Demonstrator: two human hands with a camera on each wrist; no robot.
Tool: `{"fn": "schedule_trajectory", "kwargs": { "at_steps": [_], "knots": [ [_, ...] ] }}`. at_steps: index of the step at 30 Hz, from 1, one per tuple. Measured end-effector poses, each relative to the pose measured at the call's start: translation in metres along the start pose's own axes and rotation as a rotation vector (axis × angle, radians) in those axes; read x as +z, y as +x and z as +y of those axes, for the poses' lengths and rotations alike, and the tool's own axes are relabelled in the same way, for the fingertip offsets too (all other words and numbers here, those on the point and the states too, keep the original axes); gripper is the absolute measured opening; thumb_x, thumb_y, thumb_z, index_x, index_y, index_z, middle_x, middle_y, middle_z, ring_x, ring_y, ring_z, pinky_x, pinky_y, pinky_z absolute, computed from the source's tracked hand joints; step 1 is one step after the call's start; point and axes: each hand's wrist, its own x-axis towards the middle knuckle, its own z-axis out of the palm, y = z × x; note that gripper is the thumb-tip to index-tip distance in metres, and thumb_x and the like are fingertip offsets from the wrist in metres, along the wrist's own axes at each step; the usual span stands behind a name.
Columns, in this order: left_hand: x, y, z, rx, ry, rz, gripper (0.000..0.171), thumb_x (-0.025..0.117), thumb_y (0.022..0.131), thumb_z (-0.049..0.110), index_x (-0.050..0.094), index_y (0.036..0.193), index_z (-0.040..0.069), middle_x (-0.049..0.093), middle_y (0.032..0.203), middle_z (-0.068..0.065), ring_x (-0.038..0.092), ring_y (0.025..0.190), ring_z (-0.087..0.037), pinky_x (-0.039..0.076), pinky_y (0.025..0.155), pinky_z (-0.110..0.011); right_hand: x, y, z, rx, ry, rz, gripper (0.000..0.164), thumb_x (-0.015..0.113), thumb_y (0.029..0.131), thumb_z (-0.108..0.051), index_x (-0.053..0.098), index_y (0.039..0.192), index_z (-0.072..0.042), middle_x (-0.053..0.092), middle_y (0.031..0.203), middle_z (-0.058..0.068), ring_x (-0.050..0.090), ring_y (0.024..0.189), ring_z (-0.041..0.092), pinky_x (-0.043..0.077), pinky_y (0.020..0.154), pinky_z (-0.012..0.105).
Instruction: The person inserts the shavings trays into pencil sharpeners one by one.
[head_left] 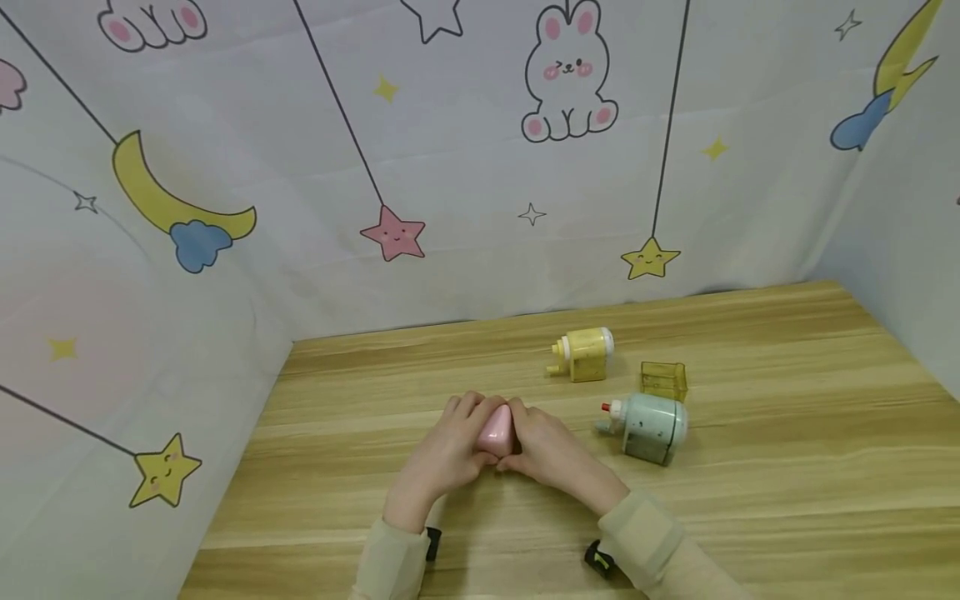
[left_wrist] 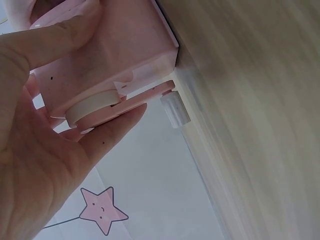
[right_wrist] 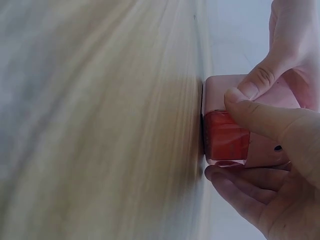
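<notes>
A pink hand-crank pencil sharpener stands on the table between both hands. My left hand grips its body from the crank side. In the left wrist view, its pink crank arm ends in a white knob, and the left fingers reach along the crank. My right hand holds the other end. In the right wrist view, the right thumb presses at the edge of a see-through red shavings drawer, with the fingers curled at its other side.
To the right lies a pale green crank sharpener with a red tip at its front. Behind it are a yellow sharpener and a see-through yellow drawer. A printed cloth hangs along the table's back edge.
</notes>
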Motion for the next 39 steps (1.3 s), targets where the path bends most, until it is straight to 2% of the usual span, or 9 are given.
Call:
{"fn": "schedule_trajectory", "kwargs": {
  "at_steps": [12,20,28,39],
  "knots": [
    [0.0002,0.0009,0.0021,-0.013,0.002,0.004,0.066,0.074,0.07,0.012,0.043,0.128,0.019,0.047,0.112,-0.004,0.039,0.101,-0.019,0.049,0.081,-0.039,0.0009,-0.0001,0.0005,-0.009,0.021,0.014,0.073,0.076,0.068,-0.036,0.04,0.119,0.001,0.061,0.095,0.015,0.057,0.083,0.021,0.053,0.068,0.039],
    [0.0021,0.0014,0.0033,-0.017,-0.012,0.007,0.066,0.073,0.069,0.019,0.041,0.127,0.02,0.046,0.109,-0.002,0.04,0.098,-0.019,0.051,0.072,-0.038,0.0022,-0.0006,0.0016,-0.017,0.012,0.021,0.071,0.076,0.068,-0.035,0.041,0.118,0.001,0.061,0.095,0.015,0.057,0.083,0.021,0.053,0.069,0.039],
    [0.0019,0.0005,0.0025,-0.038,-0.033,-0.005,0.072,0.07,0.069,0.021,0.037,0.133,0.02,0.046,0.114,-0.001,0.039,0.1,-0.017,0.05,0.075,-0.037,0.0028,-0.002,0.0013,-0.023,0.009,0.03,0.073,0.074,0.07,-0.036,0.04,0.121,0.003,0.061,0.098,0.016,0.056,0.086,0.022,0.053,0.072,0.04],
    [0.0033,0.0026,0.0037,-0.013,-0.012,0.016,0.071,0.067,0.074,0.036,0.035,0.136,0.021,0.046,0.12,-0.003,0.036,0.111,-0.018,0.048,0.082,-0.041,0.0008,-0.006,0.0026,0.004,-0.059,0.054,0.076,0.074,0.068,-0.034,0.039,0.126,0.001,0.058,0.098,0.013,0.05,0.085,0.018,0.052,0.071,0.037]
  ]
}}
